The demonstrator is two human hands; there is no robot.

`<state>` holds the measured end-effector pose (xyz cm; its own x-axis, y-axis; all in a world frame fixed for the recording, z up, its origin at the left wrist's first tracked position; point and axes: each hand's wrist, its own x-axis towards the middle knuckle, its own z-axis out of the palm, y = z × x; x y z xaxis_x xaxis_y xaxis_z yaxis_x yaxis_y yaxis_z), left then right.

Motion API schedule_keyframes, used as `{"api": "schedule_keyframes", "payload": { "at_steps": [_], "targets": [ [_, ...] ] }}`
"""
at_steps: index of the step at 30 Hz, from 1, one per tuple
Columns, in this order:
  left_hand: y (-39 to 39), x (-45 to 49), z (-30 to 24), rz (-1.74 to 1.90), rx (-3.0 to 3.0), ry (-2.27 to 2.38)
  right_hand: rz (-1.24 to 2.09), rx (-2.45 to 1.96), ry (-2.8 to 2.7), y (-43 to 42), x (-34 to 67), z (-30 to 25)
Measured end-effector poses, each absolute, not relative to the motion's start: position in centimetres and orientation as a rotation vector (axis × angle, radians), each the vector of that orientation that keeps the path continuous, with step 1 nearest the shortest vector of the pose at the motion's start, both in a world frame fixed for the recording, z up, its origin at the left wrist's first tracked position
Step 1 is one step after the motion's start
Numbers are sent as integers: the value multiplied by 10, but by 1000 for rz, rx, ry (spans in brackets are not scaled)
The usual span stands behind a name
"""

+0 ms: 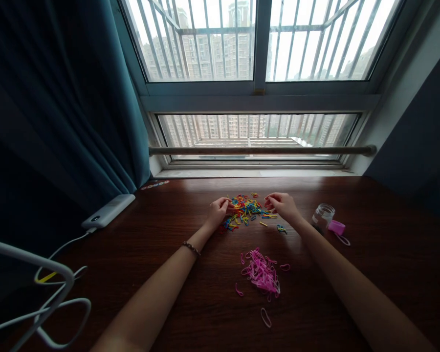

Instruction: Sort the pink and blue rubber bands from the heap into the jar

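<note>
Glossy wood grain seen on tabletop (pixel 205 313); matt cloth noted in curtain (pixel 126 132); plastic look recorded on multicoloured pieces (pixel 248 207); smooth plastic observed on white device (pixel 112 209).

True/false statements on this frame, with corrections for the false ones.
1. The left hand is at the left side of the pile of small red, yellow and blue pieces. True.
2. The heap of thin pink loops lies nearer the window than that pile. False: the heap is farther from the window.
3. A round clear jar stands right of the right hand. True.
4. A dark beaded bracelet is on the right wrist. False: left wrist.
5. A white cable runs to the flat white device. True.
</note>
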<state>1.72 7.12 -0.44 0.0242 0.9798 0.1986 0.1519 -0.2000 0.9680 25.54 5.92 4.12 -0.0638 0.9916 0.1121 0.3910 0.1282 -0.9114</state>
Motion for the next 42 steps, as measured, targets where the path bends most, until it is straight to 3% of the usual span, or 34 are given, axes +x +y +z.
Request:
{"api": "schedule_keyframes", "payload": {
  "at_steps": [6, 12, 14, 20, 28, 31, 35, 38, 42],
  "targets": [
    [75, 1, 11, 1207, 1581, 1616, 611, -1914, -2088, 43, 270, 42],
    [62, -14, 35, 289, 1417, 1613, 658, -2025, -2070, 44, 265, 27],
    [56, -10, 39, 169, 1383, 1536, 698, -1960, -2067, 46, 260, 21],
    [48, 12, 47, 324, 1286, 1420, 767, -1306, -1769, 51, 246, 17],
    [43, 21, 51, 663, 1284, 974, 1262, -1354, -1824, 40, 241, 14],
    [56, 17, 41, 865, 1341, 1051, 997, -1313, -1937, 41, 240, 10],
    [76, 9, 17, 1232, 1539, 1672, 556, -1318, -1924, 46, 245, 8],
    [81, 6, 1, 1222, 1626, 1863, 392, -1403, -1756, 52, 249, 1],
    [75, 15, -14, 1061, 1848, 1728, 295, -1510, -1784, 56, 246, -14]
  ]
}}
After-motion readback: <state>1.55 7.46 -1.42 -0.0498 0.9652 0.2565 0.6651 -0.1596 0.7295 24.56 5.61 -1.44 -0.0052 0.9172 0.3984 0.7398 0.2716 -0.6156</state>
